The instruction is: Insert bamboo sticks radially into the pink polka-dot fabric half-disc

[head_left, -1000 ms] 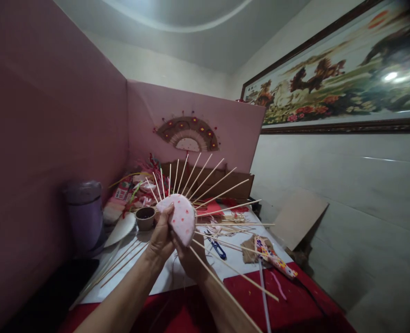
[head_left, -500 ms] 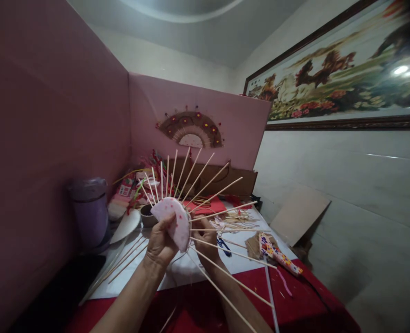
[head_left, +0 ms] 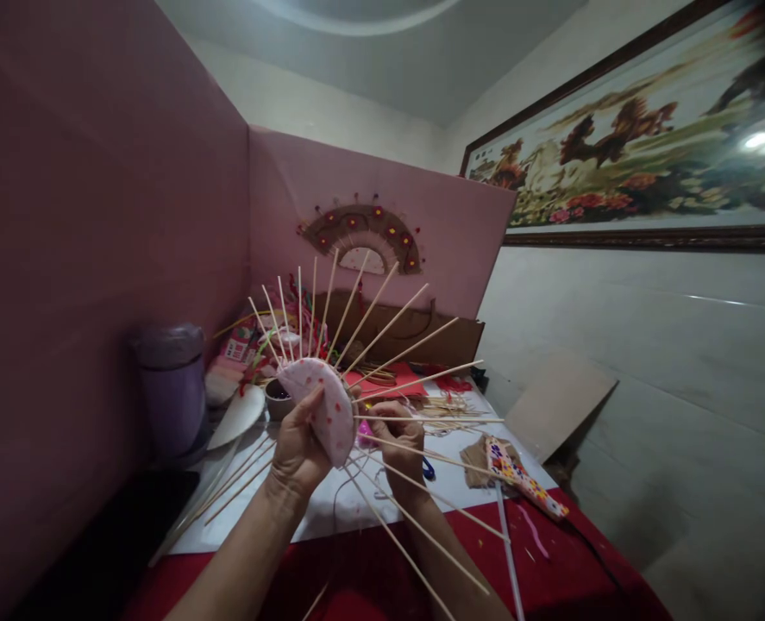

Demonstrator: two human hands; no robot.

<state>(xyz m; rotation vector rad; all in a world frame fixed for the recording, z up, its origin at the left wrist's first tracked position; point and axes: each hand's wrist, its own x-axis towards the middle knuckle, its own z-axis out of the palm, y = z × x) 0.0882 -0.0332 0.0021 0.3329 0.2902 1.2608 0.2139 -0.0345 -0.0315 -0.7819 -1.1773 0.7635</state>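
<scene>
The polka-dotted half-round fan base [head_left: 338, 424] is held in the left hand [head_left: 299, 450], thumb pressed on the face, other fingers mostly hidden. Its straight edge runs from upper left to lower right; thin wooden sticks [head_left: 385, 329] radiate from the curved edge. The right hand [head_left: 398, 440] sits just right of that edge, behind several sticks, fingertips close together; whether they pinch anything cannot be told

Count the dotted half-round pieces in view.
2: one dotted piece in the left hand, another dotted piece in the decorated fan against the pink panel. Others may be hidden.
</scene>
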